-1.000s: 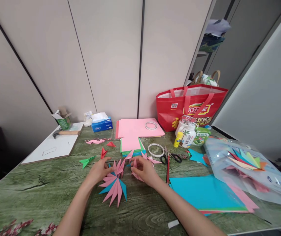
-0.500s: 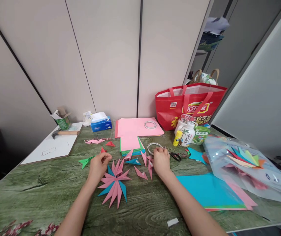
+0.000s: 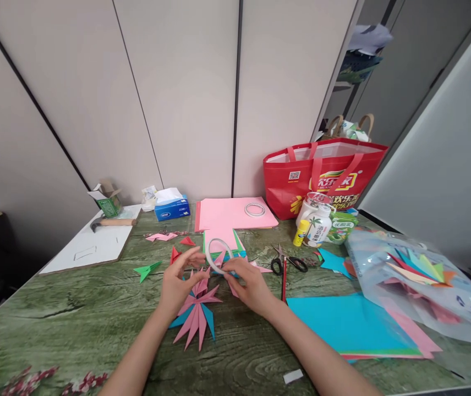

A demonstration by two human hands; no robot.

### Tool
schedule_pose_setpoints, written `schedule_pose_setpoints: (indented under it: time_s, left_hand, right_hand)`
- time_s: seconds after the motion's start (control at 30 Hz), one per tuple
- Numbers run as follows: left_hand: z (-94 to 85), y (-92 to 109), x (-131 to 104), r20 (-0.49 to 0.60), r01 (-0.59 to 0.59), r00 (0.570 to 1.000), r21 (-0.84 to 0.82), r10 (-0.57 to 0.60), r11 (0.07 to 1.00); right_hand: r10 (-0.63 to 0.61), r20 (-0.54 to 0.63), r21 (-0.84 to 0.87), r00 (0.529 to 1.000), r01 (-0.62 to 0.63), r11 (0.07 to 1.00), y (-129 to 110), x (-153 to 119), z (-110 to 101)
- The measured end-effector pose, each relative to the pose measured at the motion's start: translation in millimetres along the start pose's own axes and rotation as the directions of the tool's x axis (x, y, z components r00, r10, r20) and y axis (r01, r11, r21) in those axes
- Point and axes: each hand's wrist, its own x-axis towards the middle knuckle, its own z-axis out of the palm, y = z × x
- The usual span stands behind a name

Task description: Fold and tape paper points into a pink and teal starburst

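Note:
A thin white roll of tape point(image 3: 209, 258) stands tilted in the air, its lower right edge pinched in my right hand point(image 3: 252, 283). My left hand point(image 3: 179, 276) is just left of the roll, fingers apart and holding nothing. Below both hands lies a star-shaped folded paper piece point(image 3: 196, 319) in pink and blue; my left hand covers part of it. Folded pink pieces lie partly hidden behind my right hand. A green folded piece point(image 3: 147, 270) and a red one point(image 3: 175, 254) rest near my left hand.
Scissors point(image 3: 288, 263) and a red pencil point(image 3: 284, 279) lie right of my hands, above blue paper sheets point(image 3: 355, 324). Behind are a pink paper stack point(image 3: 223, 212), a tissue box point(image 3: 171, 209), a glue stick point(image 3: 300, 233) and a red bag point(image 3: 280, 190). A hammer point(image 3: 115, 221) lies at left.
My right hand has picked up the tape roll from beside the scissors and brought it left, over the folded pieces. My left hand has opened and shifted slightly right.

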Motion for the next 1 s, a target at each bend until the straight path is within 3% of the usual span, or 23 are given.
schedule_pose_setpoints:
  time_s: [0.27, 0.33, 0.4, 0.47, 0.5, 0.57, 0.6, 0.67, 0.8, 1.0]
  left_hand:
    - [8.0, 7.4, -1.4, 0.099, 0.162, 0.985, -0.300, -0.138, 0.940]
    - [6.6, 7.4, -0.1, 0.146, 0.205, 0.976, -0.355, -0.163, 0.912]
    - [3.4, 7.0, 1.7, 0.161, 0.230, 0.970, -0.359, -0.183, 0.904]
    - [-0.2, 6.9, 3.0, 0.160, 0.239, 0.968, -0.347, -0.194, 0.907]
    - [-1.7, 6.9, 3.3, 0.159, 0.239, 0.968, -0.345, -0.195, 0.908]
    - [-3.5, 7.6, 2.9, 0.180, 0.257, 0.962, -0.355, -0.204, 0.899]
    - [-3.9, 8.3, 2.3, 0.201, 0.277, 0.956, -0.366, -0.215, 0.888]
    - [-3.8, 10.3, 0.8, 0.258, 0.333, 0.935, -0.392, -0.245, 0.858]
    - [-2.8, 14.2, -1.0, 0.331, 0.415, 0.898, -0.428, -0.288, 0.803]
    - [-0.2, 13.6, -0.5, 0.277, 0.450, 0.891, -0.443, -0.359, 0.775]
  right_hand:
    - [-0.131, 0.054, -0.050, 0.990, 0.134, 0.990, -4.6, -0.6, 7.0]
    - [-0.072, -0.001, -0.187, 0.997, 0.071, 0.980, -4.1, 3.0, -3.3]
    - [0.103, -0.113, -0.377, 0.988, -0.139, 0.916, -0.5, 7.3, -21.9]
    - [0.355, -0.147, -0.585, 0.923, -0.370, 0.722, 7.4, 10.3, -44.9]
    - [0.481, -0.150, -0.676, 0.864, -0.445, 0.588, 12.7, 10.8, -56.0]
    - [0.716, -0.150, -0.785, 0.681, -0.523, 0.333, 24.0, 9.2, -73.7]
    - [0.785, -0.133, -0.810, 0.605, -0.523, 0.265, 29.3, 7.4, -79.4]
    - [0.832, -0.119, -0.826, 0.542, -0.519, 0.220, 37.3, 2.9, -84.7]
    - [0.836, -0.091, -0.828, 0.541, -0.508, 0.239, 43.8, -1.4, -81.6]
    - [0.820, -0.067, -0.815, 0.568, -0.506, 0.284, 61.1, 7.1, -77.1]
